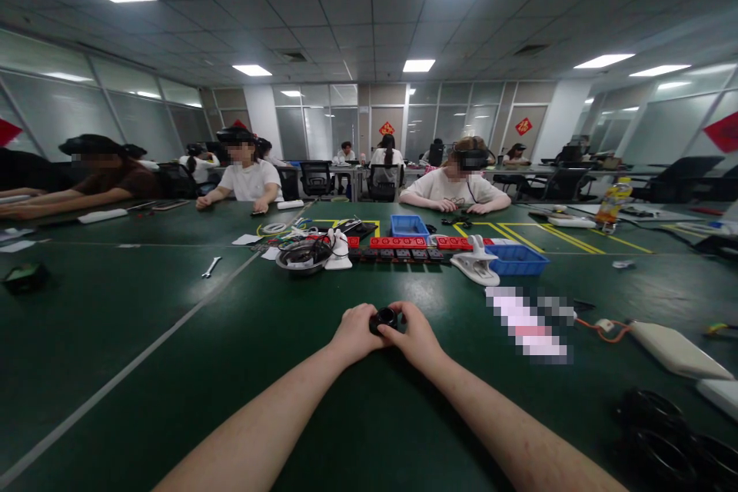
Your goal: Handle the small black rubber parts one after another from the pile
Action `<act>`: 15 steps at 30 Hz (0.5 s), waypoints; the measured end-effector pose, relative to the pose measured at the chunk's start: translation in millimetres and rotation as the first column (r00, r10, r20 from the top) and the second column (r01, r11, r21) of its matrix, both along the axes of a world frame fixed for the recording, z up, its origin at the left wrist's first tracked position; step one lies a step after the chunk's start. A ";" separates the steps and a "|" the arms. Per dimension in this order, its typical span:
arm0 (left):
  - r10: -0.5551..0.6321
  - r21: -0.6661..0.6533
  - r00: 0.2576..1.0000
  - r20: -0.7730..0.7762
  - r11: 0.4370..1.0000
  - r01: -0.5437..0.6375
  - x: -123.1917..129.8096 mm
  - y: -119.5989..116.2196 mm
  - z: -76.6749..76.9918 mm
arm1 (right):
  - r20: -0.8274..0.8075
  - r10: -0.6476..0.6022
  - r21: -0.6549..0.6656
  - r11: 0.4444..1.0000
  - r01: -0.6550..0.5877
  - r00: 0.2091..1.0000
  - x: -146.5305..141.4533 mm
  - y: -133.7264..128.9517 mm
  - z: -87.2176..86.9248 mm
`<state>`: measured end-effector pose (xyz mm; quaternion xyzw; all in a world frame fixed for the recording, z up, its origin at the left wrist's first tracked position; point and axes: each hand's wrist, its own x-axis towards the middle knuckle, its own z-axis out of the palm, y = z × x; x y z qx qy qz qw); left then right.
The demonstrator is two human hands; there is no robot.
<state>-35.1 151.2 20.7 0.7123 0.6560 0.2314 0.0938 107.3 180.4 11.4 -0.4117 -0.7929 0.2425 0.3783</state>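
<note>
Between my two hands is a small black ring-shaped part (385, 318), round with an opening facing up, just over the green table (323, 430). My left hand (354, 332) is closed around its left side, fingers curled. From the right, my right hand (413, 334) grips it with thumb in front and fingers behind. The undersides of the part and some fingertips are hidden. Several similar but larger-looking black rings (663, 438) lie at the lower right, blurred, beyond my right forearm.
Ahead stand a row of red sockets (397, 243), blue bins (519, 260), a white clamp (477, 265) and a coiled black cable (305, 252). A wrench (212, 267) lies left; a white power bank-like box (677, 348) and a bottle (614, 204) are right. Other people sit across the table.
</note>
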 end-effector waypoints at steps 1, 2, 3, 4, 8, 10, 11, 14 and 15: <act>-0.008 -0.005 1.000 0.006 1.000 0.008 -0.5 -0.3 0.9 | 0.007 0.010 -0.008 1.000 -0.010 1.000 0.6 0.6 0.5; -0.020 -0.008 1.000 0.013 1.000 0.020 -1.1 -0.6 1.7 | 0.015 0.021 -0.015 1.000 -0.021 1.000 1.2 1.3 1.1; -0.035 -0.009 0.999 0.019 0.999 0.035 -2.0 -0.8 2.3 | 0.023 0.034 -0.022 0.999 -0.033 0.999 1.9 1.9 1.9; -0.054 -0.010 0.998 0.026 0.998 0.054 -3.1 -0.8 2.6 | 0.031 0.049 -0.027 0.998 -0.048 0.998 2.7 2.4 2.9; -0.137 -0.015 0.989 0.051 0.990 0.138 -9.5 0.9 2.0 | 0.062 0.134 -0.035 0.991 -0.132 0.989 7.7 3.3 11.1; -0.190 -0.026 0.980 0.065 0.981 0.192 -13.3 2.6 1.5 | 0.081 0.202 -0.043 0.979 -0.199 0.976 11.6 3.5 18.3; -0.219 -0.035 0.973 0.071 0.974 0.222 -15.1 3.4 1.5 | 0.089 0.241 -0.051 0.970 -0.237 0.967 13.9 3.7 22.4; -0.299 -0.084 0.950 0.085 0.948 0.306 -19.5 4.5 3.4 | 0.117 0.361 -0.108 0.931 -0.349 0.925 21.5 4.9 34.9; -0.324 -0.105 0.942 0.091 0.937 0.332 -20.5 4.2 4.5 | 0.126 0.401 -0.142 0.913 -0.383 0.907 24.0 5.3 38.6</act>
